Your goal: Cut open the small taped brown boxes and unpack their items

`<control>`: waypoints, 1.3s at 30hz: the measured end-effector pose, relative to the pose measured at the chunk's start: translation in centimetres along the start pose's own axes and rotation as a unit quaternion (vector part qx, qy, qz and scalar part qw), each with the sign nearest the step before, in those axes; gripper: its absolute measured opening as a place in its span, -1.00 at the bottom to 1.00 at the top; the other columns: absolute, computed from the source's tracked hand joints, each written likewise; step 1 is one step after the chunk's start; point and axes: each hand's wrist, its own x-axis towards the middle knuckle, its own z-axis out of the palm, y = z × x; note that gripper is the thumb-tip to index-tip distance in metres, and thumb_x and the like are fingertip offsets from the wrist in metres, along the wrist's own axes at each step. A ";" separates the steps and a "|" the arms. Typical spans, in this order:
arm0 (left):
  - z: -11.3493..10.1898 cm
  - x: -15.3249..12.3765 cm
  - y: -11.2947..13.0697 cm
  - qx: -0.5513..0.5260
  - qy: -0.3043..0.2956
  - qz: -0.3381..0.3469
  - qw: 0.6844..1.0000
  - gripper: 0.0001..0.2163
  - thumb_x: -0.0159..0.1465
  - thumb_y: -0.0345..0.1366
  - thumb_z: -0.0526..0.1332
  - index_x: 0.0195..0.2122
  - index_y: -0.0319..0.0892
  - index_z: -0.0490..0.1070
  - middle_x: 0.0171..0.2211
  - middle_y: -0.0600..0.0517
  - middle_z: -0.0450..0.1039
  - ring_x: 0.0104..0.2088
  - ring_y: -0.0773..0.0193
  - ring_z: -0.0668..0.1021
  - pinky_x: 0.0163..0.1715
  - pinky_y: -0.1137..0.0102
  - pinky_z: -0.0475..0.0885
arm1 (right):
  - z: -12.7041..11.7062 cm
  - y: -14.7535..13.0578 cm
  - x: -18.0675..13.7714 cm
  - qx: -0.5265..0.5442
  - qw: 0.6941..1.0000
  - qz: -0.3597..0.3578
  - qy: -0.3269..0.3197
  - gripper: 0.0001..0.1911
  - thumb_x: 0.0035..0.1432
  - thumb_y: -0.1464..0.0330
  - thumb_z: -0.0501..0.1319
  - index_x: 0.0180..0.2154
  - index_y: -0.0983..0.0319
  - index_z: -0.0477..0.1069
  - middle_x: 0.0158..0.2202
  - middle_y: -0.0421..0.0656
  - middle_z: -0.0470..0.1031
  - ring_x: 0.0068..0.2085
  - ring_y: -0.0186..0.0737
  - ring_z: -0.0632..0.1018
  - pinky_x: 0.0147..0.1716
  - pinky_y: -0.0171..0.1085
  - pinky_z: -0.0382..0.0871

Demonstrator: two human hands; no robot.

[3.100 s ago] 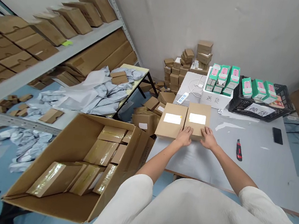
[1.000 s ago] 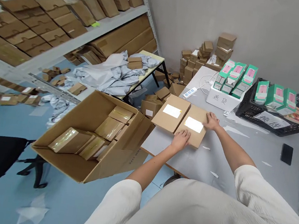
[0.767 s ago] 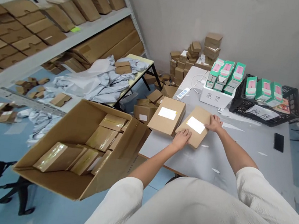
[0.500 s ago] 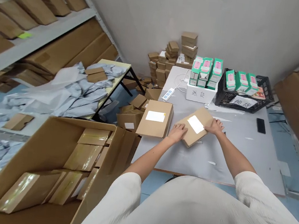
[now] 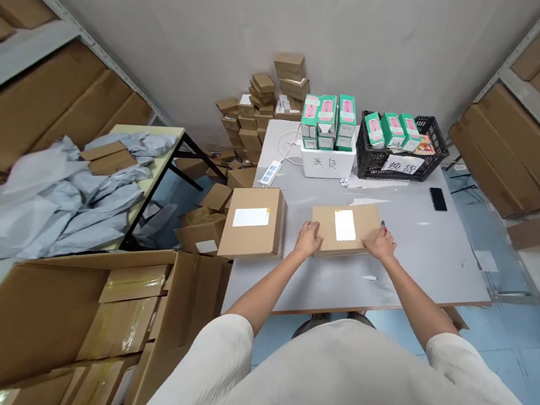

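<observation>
Though fingers (image 5: 314, 233) mask corners, the held carton (image 5: 329, 229) has apparently turned.

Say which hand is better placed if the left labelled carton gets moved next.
Left, likely: the left hand is at the left end of the right labelled carton, facing the left labelled carton. The right hand is at the opposite end, farther away.

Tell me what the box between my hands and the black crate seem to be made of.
Box: matte cardboard, judging by its plain brown faces and crisp folded edges. Black crate: probably moulded plastic, going by its perforated walls; finish hard to judge.
</observation>
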 end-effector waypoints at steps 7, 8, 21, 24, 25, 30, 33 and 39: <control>0.4 0.9 -0.3 -0.006 -0.002 0.004 1.000 -0.37 0.32 -0.30 0.29 0.44 -0.17 0.34 0.36 -0.25 0.43 0.39 -0.20 0.44 0.42 0.01 0.31 | 1.4 1.2 0.5 0.030 0.998 -0.055 0.009 -0.10 0.38 -0.03 0.18 0.56 0.18 -0.01 0.48 0.20 0.10 0.37 0.33 0.29 0.33 0.16 0.16; 0.5 1.1 -0.2 -0.004 -0.004 0.002 1.000 -0.36 0.32 -0.30 0.29 0.45 -0.17 0.34 0.37 -0.25 0.42 0.39 -0.20 0.44 0.42 0.01 0.31 | 1.4 1.5 0.7 0.033 0.998 -0.059 0.008 -0.10 0.37 -0.03 0.18 0.56 0.18 -0.01 0.49 0.20 0.10 0.38 0.33 0.28 0.33 0.16 0.16; 3.8 3.3 6.2 -0.006 -0.030 -0.019 0.999 -0.36 0.33 -0.24 0.30 0.46 -0.07 0.33 0.39 -0.20 0.38 0.34 -0.18 0.46 0.36 0.08 0.33 | -1.9 6.3 5.0 0.061 0.996 -0.067 0.018 -0.18 0.31 0.07 0.22 0.50 0.11 0.11 0.52 0.12 0.06 0.38 0.28 0.27 0.34 0.16 0.17; 4.4 3.7 7.1 -0.010 -0.033 -0.032 0.999 -0.34 0.32 -0.22 0.33 0.47 -0.04 0.33 0.42 -0.19 0.34 0.34 -0.18 0.46 0.35 0.08 0.34 | -2.7 7.3 5.4 0.063 0.995 -0.069 0.019 -0.17 0.30 0.05 0.22 0.50 0.13 0.12 0.52 0.13 0.07 0.39 0.29 0.26 0.33 0.15 0.19; 4.5 3.7 7.3 -0.011 -0.033 -0.035 0.999 -0.34 0.32 -0.23 0.32 0.47 -0.04 0.32 0.43 -0.19 0.33 0.35 -0.18 0.45 0.35 0.08 0.34 | -2.9 7.4 5.5 0.063 0.995 -0.069 0.020 -0.16 0.30 0.05 0.23 0.50 0.13 0.12 0.52 0.13 0.07 0.39 0.29 0.26 0.33 0.14 0.20; 4.4 3.0 7.1 -0.019 -0.022 -0.048 0.998 -0.35 0.34 -0.26 0.27 0.47 -0.08 0.31 0.46 -0.19 0.31 0.40 -0.19 0.40 0.40 0.06 0.30 | -3.0 7.2 5.6 0.059 0.995 -0.080 0.019 -0.17 0.28 0.07 0.26 0.48 0.11 0.15 0.50 0.11 0.12 0.38 0.27 0.28 0.32 0.14 0.22; 3.9 2.3 6.3 -0.022 -0.012 -0.055 0.998 -0.33 0.31 -0.28 0.28 0.47 -0.08 0.30 0.45 -0.18 0.32 0.41 -0.18 0.40 0.42 0.04 0.28 | -2.8 6.5 5.4 0.063 0.993 -0.095 0.012 -0.20 0.28 0.09 0.25 0.47 0.11 0.18 0.49 0.09 0.15 0.38 0.24 0.29 0.33 0.11 0.22; 2.2 0.9 3.6 -0.019 0.002 -0.085 0.996 -0.22 0.23 -0.30 0.34 0.50 -0.13 0.21 0.39 -0.29 0.36 0.40 -0.23 0.42 0.39 0.01 0.32 | -2.2 4.8 4.7 0.090 0.988 -0.123 -0.011 -0.20 0.27 0.12 0.25 0.47 0.15 0.20 0.37 0.09 0.26 0.36 0.19 0.32 0.34 0.01 0.26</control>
